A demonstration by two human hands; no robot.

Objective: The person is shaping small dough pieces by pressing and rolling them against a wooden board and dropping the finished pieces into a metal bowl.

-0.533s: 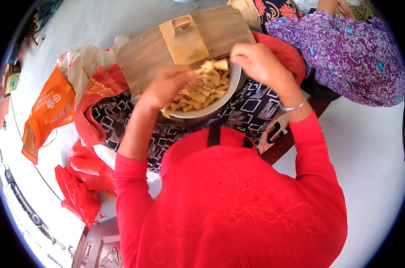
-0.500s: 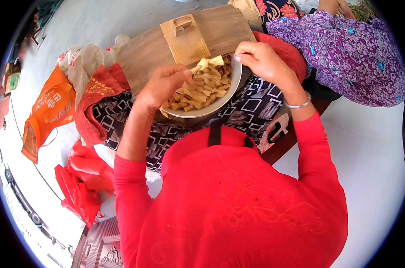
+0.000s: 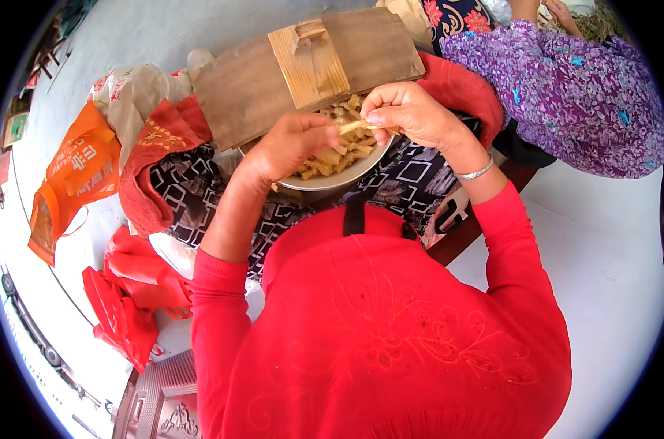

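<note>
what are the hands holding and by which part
A pale yellow strip: its left end in the left hand, its right part in the right hand.

I read this as an informal, homelike workspace, though whether house or small workshop I can't tell: basin [image 3: 347, 178] at the lap, carrier bags [image 3: 79, 175], smooth pale floor [image 3: 588, 293], another person [image 3: 559, 95] alongside.

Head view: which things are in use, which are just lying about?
In use:
- strip, between left hand and right hand
- bowl of pieces
- board, apparently

Lying about:
- orange bag
- red bag
- whitish bag
</note>
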